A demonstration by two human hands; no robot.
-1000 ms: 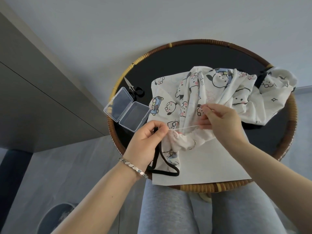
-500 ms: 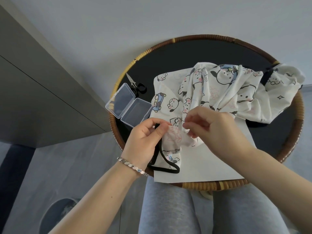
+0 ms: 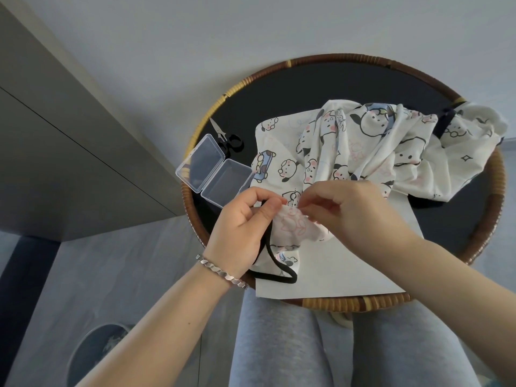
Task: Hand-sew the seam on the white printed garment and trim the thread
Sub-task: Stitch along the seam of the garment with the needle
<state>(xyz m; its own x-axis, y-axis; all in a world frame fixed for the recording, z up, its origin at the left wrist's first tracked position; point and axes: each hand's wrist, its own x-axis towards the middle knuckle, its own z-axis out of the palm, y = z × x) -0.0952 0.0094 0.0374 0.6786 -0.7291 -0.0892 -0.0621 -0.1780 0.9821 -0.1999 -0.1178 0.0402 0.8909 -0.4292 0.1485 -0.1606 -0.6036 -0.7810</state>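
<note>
The white printed garment [image 3: 371,152] lies bunched across the round tray-table [image 3: 304,68], its near corner lifted over a white sheet of paper [image 3: 343,272]. My left hand [image 3: 245,230] grips that corner together with the garment's black strap [image 3: 276,263], thumb on top. My right hand [image 3: 346,213] pinches at the fabric right beside the left thumb; the needle and thread are too small to make out. Small black-handled scissors [image 3: 227,138] lie at the tray's far left.
An open clear plastic box [image 3: 215,170] sits left of the garment, next to the scissors. The tray has a raised wicker rim and rests over my grey-trousered knees [image 3: 279,344]. A grey cabinet [image 3: 69,163] stands to the left.
My right hand came back left from its drawn-out thread pull and now meets the left hand at the fabric. The taut thread between the hands is no longer visible.
</note>
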